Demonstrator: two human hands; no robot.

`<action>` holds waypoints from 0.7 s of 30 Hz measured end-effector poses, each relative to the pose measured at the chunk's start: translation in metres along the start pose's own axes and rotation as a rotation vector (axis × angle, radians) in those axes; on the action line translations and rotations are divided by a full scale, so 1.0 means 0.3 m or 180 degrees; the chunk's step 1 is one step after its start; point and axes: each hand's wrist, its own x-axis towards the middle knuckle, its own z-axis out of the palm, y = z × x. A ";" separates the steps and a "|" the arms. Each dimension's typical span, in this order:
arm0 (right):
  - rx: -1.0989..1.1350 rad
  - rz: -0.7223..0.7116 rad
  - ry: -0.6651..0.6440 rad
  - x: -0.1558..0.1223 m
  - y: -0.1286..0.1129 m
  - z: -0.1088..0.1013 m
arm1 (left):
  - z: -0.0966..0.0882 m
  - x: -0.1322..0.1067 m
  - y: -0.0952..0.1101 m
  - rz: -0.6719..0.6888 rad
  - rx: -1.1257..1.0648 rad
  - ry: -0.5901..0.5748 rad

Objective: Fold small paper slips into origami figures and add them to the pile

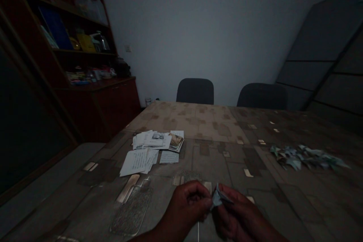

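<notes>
Folded blue paper (pixel 217 196), one piece, pinched by the fingers of both hands, left hand (pixel 187 202) and right hand (pixel 236 211); two chairs (pixel 195 90) stand beyond!

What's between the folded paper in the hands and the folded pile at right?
Head view: only the patterned table cover, bare of objects, between the folded paper and the pile of folded pieces.

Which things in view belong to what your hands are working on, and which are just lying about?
Part of the work:
left hand
right hand
folded pale blue paper piece, pinched between them
heap of similar folded pieces

Just lying about:
loose printed sheets and picture cards
two dark chairs
dark wooden shelf unit
</notes>
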 end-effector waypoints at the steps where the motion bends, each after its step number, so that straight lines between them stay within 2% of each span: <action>1: 0.0026 0.0026 0.0002 0.001 0.005 -0.005 | -0.001 0.001 -0.005 0.0033 0.0002 -0.0059; 5: 0.0108 0.0063 0.0011 0.010 0.022 -0.023 | -0.005 0.008 -0.031 -0.0058 -0.0185 -0.0381; 10: 0.0044 0.0017 -0.0042 0.018 0.017 -0.020 | -0.007 0.022 -0.072 -0.0165 -0.0472 -0.0506; 13: -0.0156 -0.0057 0.0106 0.020 0.011 -0.012 | -0.001 0.030 -0.080 -0.0215 -0.0413 -0.0327; 17: -0.0875 -0.0311 0.0092 0.032 0.023 -0.006 | 0.013 0.035 -0.060 -0.0210 0.0138 0.0316; 21: -0.1379 -0.0569 0.0018 0.046 0.033 -0.006 | 0.011 0.031 -0.040 -0.0145 0.0087 0.0237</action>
